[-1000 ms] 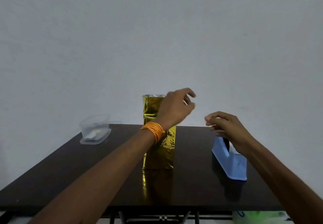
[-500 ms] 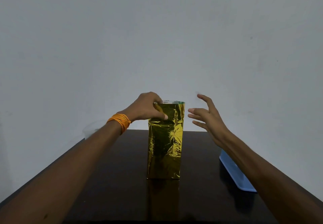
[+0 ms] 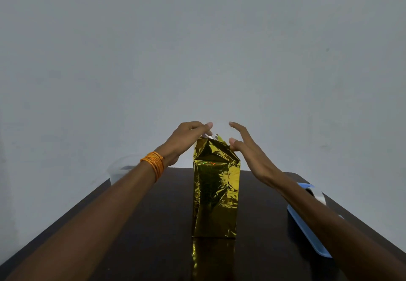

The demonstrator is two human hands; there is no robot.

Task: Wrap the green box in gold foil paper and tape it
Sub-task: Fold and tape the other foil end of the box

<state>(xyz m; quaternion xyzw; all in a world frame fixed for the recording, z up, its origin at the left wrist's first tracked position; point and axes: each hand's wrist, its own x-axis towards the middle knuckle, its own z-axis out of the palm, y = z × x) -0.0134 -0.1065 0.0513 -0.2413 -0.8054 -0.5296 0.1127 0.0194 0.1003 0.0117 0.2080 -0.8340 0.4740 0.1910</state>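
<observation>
Dark table (image 3: pixel 167 219) bears the upright gold-wrapped box (image 3: pixel 216 193); left hand (image 3: pixel 186 140) grips its top, right hand (image 3: pixel 248 151) straight-fingered alongside.

Dark table (image 3: pixel 167 236) holds 1 seemingly clear plastic container (image 3: pixel 119 171).

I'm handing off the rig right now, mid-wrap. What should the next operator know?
The left hand curls over the top edge of the gold foil; the right hand, fingers straight, presses the top from the right. The wrapped box stands upright on the table. Its sides are covered, the top flaps are half folded, and no tape shows on them. The tape dispenser sits under the right forearm. To do: flatten the top and tape it.
</observation>
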